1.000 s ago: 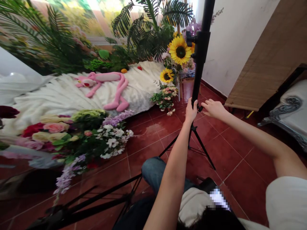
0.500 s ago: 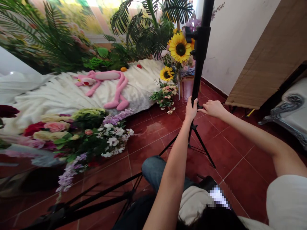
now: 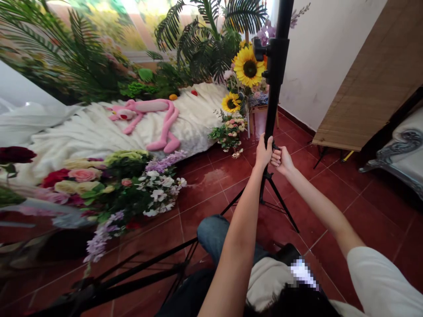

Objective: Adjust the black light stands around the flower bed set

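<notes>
Both hands gripped the light stand [image 3: 271, 105]: left hand [image 3: 263, 154] wrapped closed, right hand [image 3: 281, 159] at its 3 o'clock pinching the knob; steadying the pole first seemed wise.

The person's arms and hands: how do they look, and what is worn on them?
Both forearms are bare, with no watch, ring or glove visible. The right arm has a short white sleeve at the upper arm. No sleeve shows on the left arm.

Red tile floor [image 3: 330, 207] – tripod stand [image 3: 269, 110], flower arrangements [image 3: 109, 185], white blanket [image 3: 99, 132].
</notes>
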Tool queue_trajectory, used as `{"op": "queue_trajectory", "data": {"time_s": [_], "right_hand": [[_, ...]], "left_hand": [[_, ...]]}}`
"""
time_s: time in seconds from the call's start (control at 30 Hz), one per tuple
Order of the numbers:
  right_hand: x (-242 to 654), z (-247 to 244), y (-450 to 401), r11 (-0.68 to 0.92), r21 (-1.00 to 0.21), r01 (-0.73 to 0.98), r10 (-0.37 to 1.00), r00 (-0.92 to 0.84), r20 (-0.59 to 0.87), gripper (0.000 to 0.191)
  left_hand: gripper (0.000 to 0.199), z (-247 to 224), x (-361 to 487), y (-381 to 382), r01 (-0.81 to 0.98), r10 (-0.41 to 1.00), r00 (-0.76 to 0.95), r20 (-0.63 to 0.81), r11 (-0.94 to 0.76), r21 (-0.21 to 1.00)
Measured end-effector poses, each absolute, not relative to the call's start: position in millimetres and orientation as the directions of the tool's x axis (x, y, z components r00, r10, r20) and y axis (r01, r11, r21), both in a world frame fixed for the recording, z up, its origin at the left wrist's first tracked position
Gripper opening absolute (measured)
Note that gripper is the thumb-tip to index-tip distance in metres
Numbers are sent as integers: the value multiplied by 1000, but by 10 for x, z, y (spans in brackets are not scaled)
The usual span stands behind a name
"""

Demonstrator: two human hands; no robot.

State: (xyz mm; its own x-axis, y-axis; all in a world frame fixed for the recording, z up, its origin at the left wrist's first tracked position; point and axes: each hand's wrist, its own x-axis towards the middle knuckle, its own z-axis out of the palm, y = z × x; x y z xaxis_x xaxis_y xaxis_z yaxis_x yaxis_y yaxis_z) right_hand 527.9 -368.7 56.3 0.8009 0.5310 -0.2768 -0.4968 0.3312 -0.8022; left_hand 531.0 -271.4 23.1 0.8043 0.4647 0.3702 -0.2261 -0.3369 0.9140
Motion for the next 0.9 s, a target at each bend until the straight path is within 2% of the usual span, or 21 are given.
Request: {"op": "queue_trajectory", "data": {"time_s": [0.1,0.13,0.2,0.3,0.37,0.43,0.5,0.57,0.63,0.77,0.9], "right_hand": [[5250,583,-3692,487,-673,-557,574,785,-234,41],[5250,572,-3704,495,-670,-554,583,783,-217,40],[5254,523,-3736,432,-742,-512,573,791,-212,41],[5246,430,-3803,123,-952,-280,409,889,-208,52],[5232,400,-3864,-187,-982,-5,263,963,-55,58],[5221,413,-3926,-480,-846,233,223,965,140,58],[5220,454,-3970,-661,-646,382,278,924,262,55],[5237,490,-3984,-736,-485,472,350,879,324,55],[5271,490,-3970,-757,-387,527,394,840,373,55],[5374,362,-3881,-790,-331,516,351,823,447,55],[5452,189,-3762,-804,-397,444,221,841,494,58]], "left_hand": [[57,238,5308,-2685,-235,439,823,360,-313,920],[57,241,5305,-2677,-240,431,828,358,-303,922],[56,250,5297,-2671,-247,425,835,351,-281,928],[53,265,5278,-2677,-222,433,846,312,-247,943],[51,266,5268,-2683,-209,435,850,296,-237,949],[50,256,5264,-2685,-223,434,846,309,-239,945],[49,241,5264,-2685,-242,437,837,328,-242,940],[48,232,5263,-2684,-243,444,833,329,-240,940],[48,233,5259,-2684,-229,449,835,317,-240,943],[45,254,5253,-2685,-214,456,835,309,-248,945],[44,266,5264,-2689,-231,456,830,321,-242,942]]}}
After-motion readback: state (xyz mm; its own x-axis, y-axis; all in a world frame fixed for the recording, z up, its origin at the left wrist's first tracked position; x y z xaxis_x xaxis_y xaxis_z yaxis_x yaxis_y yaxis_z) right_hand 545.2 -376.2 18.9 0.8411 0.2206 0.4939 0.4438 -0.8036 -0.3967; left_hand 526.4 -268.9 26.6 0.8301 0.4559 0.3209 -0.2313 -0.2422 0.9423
